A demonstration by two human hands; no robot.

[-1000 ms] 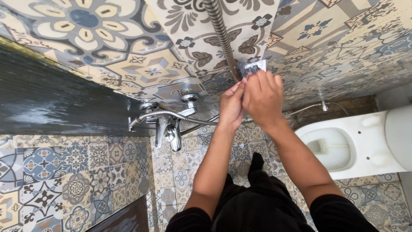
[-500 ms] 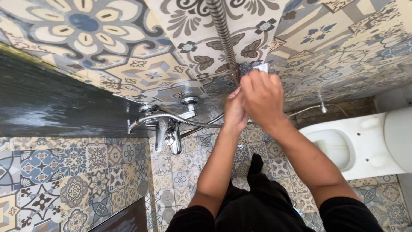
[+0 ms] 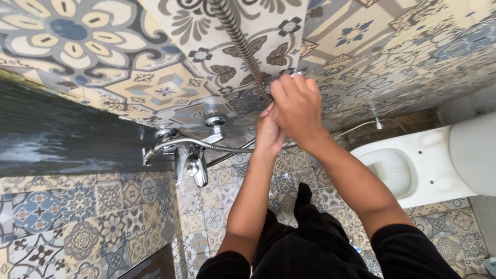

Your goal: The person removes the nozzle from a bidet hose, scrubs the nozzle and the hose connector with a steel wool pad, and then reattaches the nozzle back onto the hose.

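Fingers (image 3: 289,85) of the right hand (image 3: 297,108) curl shut around a small pale object, mostly hidden, against the ribbed metal shower hose (image 3: 237,36) on the patterned tile wall (image 3: 103,46). The left hand (image 3: 268,134) presses up beneath, its grip hidden. Below hang the chrome faucet (image 3: 188,155) and a white toilet bowl (image 3: 408,170), holding water.

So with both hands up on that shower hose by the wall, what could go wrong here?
The right hand covers the fitting on the metal shower hose, so the grip may be blind and could slip. The left hand works just above the chrome tap, which a knock might turn. A dropped part could fall toward the open toilet.
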